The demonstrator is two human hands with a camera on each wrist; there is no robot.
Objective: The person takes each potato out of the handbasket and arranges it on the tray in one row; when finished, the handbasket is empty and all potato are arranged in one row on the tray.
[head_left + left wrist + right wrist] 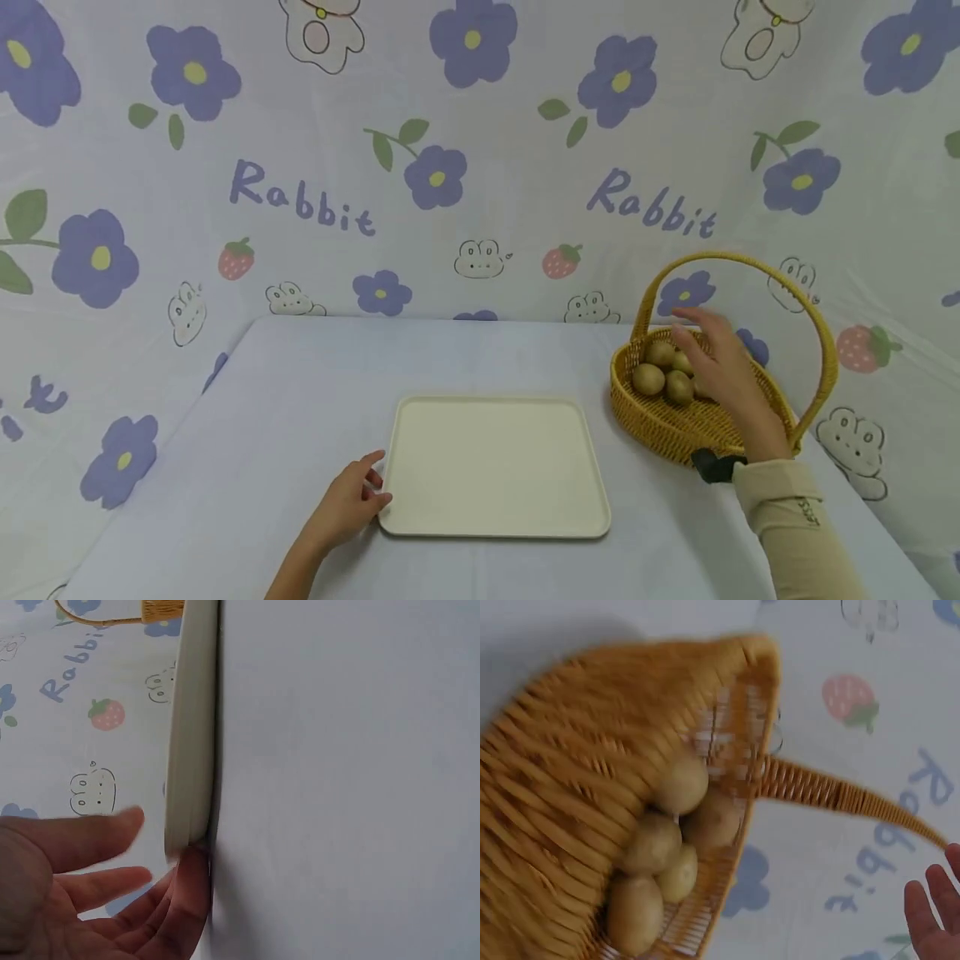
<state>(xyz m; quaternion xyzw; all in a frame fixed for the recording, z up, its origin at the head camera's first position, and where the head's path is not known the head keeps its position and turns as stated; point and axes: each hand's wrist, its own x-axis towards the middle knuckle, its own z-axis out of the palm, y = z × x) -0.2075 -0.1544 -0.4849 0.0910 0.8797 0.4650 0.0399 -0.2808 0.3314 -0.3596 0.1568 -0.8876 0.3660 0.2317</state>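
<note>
A cream rectangular tray (pixel 495 467) lies flat on the table. My left hand (pixel 345 504) is at its left edge; in the left wrist view a finger (pixel 189 900) touches the tray's rim, while the thumb stands apart from it. Over a yellow wicker basket (pixel 652 430) at the right, my right hand (pixel 723 367) hovers with its fingers extended, holding nothing. Several brown potatoes (pixel 635 915) are grouped inside the basket, and the hand hides part of them in the head view.
The basket's tall arched handle (pixel 750 265) rises around the right hand. A white cloth covers the table (pixel 315 392). Behind it hangs a curtain (pixel 495 125) printed with flowers, rabbits and strawberries. A black thing (pixel 716 467) sits at the right wrist.
</note>
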